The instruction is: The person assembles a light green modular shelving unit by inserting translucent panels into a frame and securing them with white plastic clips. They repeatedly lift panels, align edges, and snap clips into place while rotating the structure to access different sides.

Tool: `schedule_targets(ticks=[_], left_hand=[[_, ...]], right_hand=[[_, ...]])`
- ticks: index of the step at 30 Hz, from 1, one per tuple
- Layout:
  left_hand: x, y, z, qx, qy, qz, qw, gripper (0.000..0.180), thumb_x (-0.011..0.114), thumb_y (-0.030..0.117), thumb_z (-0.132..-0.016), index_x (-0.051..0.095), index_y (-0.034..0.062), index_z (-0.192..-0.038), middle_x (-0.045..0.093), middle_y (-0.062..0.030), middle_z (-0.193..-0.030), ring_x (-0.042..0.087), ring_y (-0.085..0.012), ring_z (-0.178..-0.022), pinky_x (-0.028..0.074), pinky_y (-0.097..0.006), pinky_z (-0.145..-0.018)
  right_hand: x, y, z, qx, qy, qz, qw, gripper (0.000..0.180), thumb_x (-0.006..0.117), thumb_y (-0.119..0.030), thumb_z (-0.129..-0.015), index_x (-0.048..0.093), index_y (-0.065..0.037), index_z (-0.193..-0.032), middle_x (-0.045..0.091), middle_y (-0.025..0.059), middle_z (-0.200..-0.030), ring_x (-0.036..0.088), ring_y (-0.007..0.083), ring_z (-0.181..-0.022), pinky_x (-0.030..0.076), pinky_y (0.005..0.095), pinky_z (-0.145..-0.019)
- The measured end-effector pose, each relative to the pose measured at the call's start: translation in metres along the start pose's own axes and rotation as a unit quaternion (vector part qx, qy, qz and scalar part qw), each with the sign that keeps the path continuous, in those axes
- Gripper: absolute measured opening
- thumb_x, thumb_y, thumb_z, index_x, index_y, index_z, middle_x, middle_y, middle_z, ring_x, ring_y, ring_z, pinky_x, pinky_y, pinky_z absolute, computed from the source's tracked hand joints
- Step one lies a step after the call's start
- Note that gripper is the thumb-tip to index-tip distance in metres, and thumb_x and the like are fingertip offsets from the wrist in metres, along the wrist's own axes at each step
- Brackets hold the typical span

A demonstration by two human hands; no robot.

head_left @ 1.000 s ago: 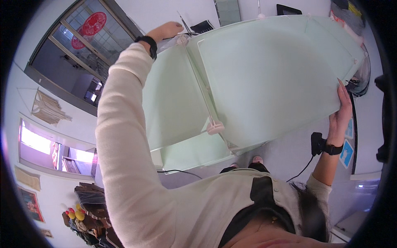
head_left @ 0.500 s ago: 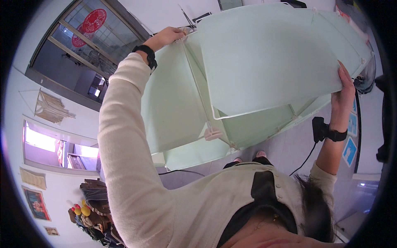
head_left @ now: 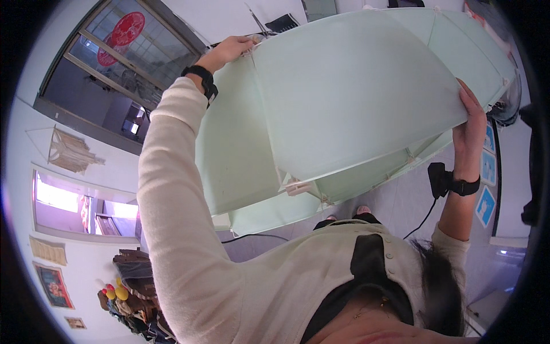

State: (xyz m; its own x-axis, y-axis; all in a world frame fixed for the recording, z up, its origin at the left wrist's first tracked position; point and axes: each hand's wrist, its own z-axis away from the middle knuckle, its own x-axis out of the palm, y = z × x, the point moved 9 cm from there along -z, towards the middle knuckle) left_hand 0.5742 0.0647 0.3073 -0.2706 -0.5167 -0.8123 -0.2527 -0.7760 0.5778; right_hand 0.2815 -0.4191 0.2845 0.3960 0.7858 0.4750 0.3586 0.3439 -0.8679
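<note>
A large translucent pale-green plastic panel [head_left: 355, 92] lies over the top of a cube-style storage cabinet made of similar panels [head_left: 235, 143]. My right hand [head_left: 471, 117] grips the panel's right edge, fingers on top and the rest partly hidden. At the far left top corner, my left hand [head_left: 228, 50] has its fingers closed around the cabinet's corner connector [head_left: 250, 49]. The panel's near left corner rests at or very close to a pale pink plastic connector [head_left: 299, 187] on the near side. Through the gap under the panel's near edge, inner panels show.
A sliding glass door [head_left: 114, 57] with red round stickers is at the far left. Clothes [head_left: 134, 286] hang at the lower left. A black cable [head_left: 255, 237] runs below the cabinet. Clear plastic wrapping [head_left: 505, 109] lies beyond its right end. Blue picture cards [head_left: 487, 203] line the right.
The panel has shifted left and slightly toward me, and its left edge now lies along the connectors. My right hand moved left with it. My left hand stays at the corner.
</note>
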Motion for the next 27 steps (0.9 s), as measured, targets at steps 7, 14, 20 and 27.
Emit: schedule_targets(ticks=[7,14,20,27], left_hand=[[-0.003,0.002,0.005,0.017,0.010,-0.048,0.999,0.041,0.057,0.033,-0.091,0.062,0.0021,-0.117,0.064,-0.0060,-0.107,0.056,-0.0163,-0.099,0.041,-0.028,-0.090],[0.001,0.009,0.006,0.032,0.011,-0.043,0.999,0.040,0.055,0.033,-0.093,0.062,0.0029,-0.118,0.063,-0.0057,-0.109,0.055,-0.0162,-0.098,0.041,-0.029,-0.091],[-0.001,0.003,0.000,0.010,-0.001,-0.028,1.000,0.037,0.045,0.031,-0.098,0.062,0.0058,-0.119,0.062,-0.0046,-0.108,0.053,-0.0144,-0.097,0.040,-0.028,-0.091],[-0.003,0.000,-0.004,-0.009,0.016,0.000,1.000,0.037,0.046,0.032,-0.098,0.062,0.0047,-0.118,0.062,-0.0055,-0.108,0.053,-0.0144,-0.097,0.040,-0.028,-0.091]], right_hand=[[0.002,0.002,-0.001,0.003,0.011,-0.003,1.000,0.037,0.052,-0.010,-0.092,0.053,0.011,-0.122,0.059,0.0176,-0.119,0.057,0.0220,-0.108,0.043,0.0298,-0.096],[-0.002,0.003,-0.001,-0.002,0.010,0.001,1.000,0.036,0.053,-0.010,-0.092,0.054,0.010,-0.121,0.059,0.0174,-0.118,0.056,0.0217,-0.109,0.042,0.0298,-0.097],[-0.005,0.005,-0.004,0.003,0.017,0.007,1.000,0.039,0.051,-0.012,-0.093,0.052,0.010,-0.124,0.057,0.0169,-0.124,0.054,0.0221,-0.114,0.038,0.0291,-0.101],[-0.006,0.004,-0.006,-0.001,0.000,-0.019,1.000,0.038,0.052,-0.012,-0.092,0.053,0.011,-0.122,0.059,0.0185,-0.119,0.056,0.0224,-0.109,0.041,0.0296,-0.097]])
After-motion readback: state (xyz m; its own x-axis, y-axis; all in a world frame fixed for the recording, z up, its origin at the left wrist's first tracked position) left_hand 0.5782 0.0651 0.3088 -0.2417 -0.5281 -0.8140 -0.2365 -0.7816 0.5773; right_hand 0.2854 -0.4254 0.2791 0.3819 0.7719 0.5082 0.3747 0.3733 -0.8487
